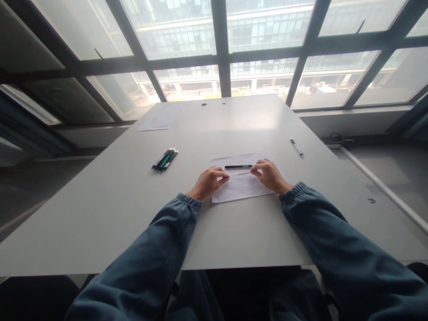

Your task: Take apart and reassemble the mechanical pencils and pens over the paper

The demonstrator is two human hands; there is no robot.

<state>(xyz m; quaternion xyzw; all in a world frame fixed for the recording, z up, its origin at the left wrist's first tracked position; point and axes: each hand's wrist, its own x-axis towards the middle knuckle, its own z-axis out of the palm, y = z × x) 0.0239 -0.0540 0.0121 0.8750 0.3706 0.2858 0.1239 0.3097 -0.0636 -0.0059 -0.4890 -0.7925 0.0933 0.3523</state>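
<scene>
1. A person's sleeved left arm (147,254) and right arm (334,236) stretch forward across the frame, slanting inward.
2. The left hand (209,182) curls, thumb and fingertips drawn close together.
3. The right hand (269,174) faces it, thumb and fingers pinched in a grip.

Wearing a long, loose, slate-blue cloth left sleeve (143,254), and yes, matching it with a slate-blue cloth right sleeve (327,232)! Creased softly along their length, gathered into narrow, ruffled slate-blue cuffs (189,199), and bare at left hand (209,182) and right hand (270,176). Showing dark bluish cloth (195,294) at the lap.
</scene>
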